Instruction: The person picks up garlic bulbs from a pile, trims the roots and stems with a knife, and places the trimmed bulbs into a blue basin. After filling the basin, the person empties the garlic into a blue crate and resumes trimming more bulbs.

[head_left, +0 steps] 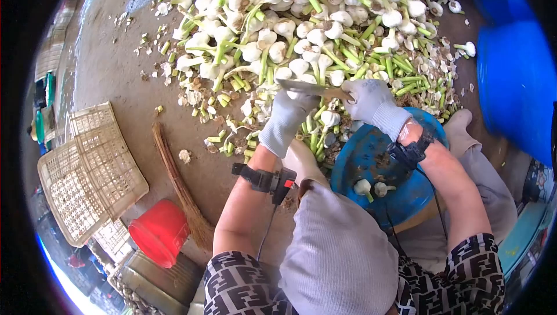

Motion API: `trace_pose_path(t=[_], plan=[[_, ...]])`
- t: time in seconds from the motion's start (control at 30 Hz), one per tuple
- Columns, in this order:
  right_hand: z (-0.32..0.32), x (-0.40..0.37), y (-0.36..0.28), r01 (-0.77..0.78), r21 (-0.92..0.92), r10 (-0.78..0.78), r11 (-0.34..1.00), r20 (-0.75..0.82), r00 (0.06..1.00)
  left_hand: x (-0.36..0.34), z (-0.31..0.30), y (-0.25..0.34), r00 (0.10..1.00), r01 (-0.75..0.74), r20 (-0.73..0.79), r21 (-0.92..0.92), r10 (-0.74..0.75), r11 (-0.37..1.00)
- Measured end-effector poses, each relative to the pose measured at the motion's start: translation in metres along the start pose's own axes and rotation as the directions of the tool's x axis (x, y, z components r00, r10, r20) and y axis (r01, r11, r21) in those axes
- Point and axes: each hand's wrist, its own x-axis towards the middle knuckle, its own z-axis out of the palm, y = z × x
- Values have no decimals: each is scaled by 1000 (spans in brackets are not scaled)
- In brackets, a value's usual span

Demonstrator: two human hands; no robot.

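Observation:
My right hand (371,104), in a grey-white knit glove, is closed around the wooden handle of a knife (303,87). Its blade points left, across the fingertips of my left hand (288,119). That hand wears the same kind of glove, with fingers curled under the blade; whatever it grips is hidden. Just ahead lies a large heap of garlic bulbs (250,51) with green stems. Cut green stem pieces (407,87) and dry peelings are scattered at its near side. Below my right wrist is a blue basin (346,171) with two trimmed garlic bulbs (362,187) inside.
On the left are cream plastic crates (93,173), a straw broom (184,190) and a red bucket (159,232). A blue barrel (513,83) stands at the right. Grey cloth (342,251) covers my lap, between my arms. Concrete floor (113,54) extends left of the heap.

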Motion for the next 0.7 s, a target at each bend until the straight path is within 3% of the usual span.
trace_pose_path(t=[0.03, 0.07, 0.1, 0.13, 0.2, 0.27, 0.3, 0.33, 0.37, 0.47, 0.5, 0.53, 0.57, 0.6, 0.63, 0.67, 0.7], plan=[[7, -1, 0, 116, 14, -112, 993, -151, 982, 0, -5, -9, 992, -124, 37, 132, 120, 983], [11, -1, -2, 189, 5, -184, 982, -184, 966, -6, -11, -14, 961, -276, 134, 409, 242, 870], [12, -1, -5, 259, -9, -255, 966, -219, 942, -14, -15, -12, 906, -417, 227, 627, 358, 657], [13, 0, -8, 327, -26, -322, 945, -252, 912, -18, -16, -10, 900, -434, 265, 634, 347, 640], [15, 4, -9, 302, -56, -307, 952, -225, 925, -22, -18, -10, 884, -467, 339, 642, 321, 608], [17, 9, -7, 282, -48, -285, 958, -222, 932, -4, -34, -56, 868, -461, 325, 246, 375, 853], [15, 12, -5, 298, -60, -304, 953, -221, 927, -9, -24, -44, 957, -154, 256, 46, 138, 987], [15, 13, -1, 313, -69, -320, 947, -218, 922, -13, -14, -37, 962, 171, 242, -173, -126, 970], [16, 12, 5, 322, -75, -330, 944, -214, 919, -16, -8, -38, 954, 228, 279, -444, -108, 866], [25, 41, 55, -138, -3, 136, 990, -155, 978, -35, 13, 11, 985, -2, 170, -32, 7, 999], [21, 35, 72, -216, 74, 226, 974, -182, 957, -51, 23, 40, 990, 73, 119, 78, -82, 994], [3, 34, 75, -268, 132, 290, 954, -202, 935, -51, 21, 32, 999, -43, 31, 94, 40, 995], [0, 28, 70, -301, 146, 328, 942, -222, 918, -44, 17, 30, 997, -63, -45, 60, 65, 996], [5, 19, 60, -243, 489, 332, 837, -102, 938, -34, 17, 27, 991, -78, -103, 25, 81, 997], [4, 21, 46, -163, 771, 283, 616, -23, 959, -22, 19, 27, 967, -241, -58, 103, 248, 965], [3, 23, 32, -94, 948, 200, 304, 33, 979, -12, 20, 29, 952, -304, 70, 271, 297, 913], [4, 21, 20, -96, 991, 122, 93, 84, 989, -5, 21, 30, 873, -486, 201, 422, 444, 765]])
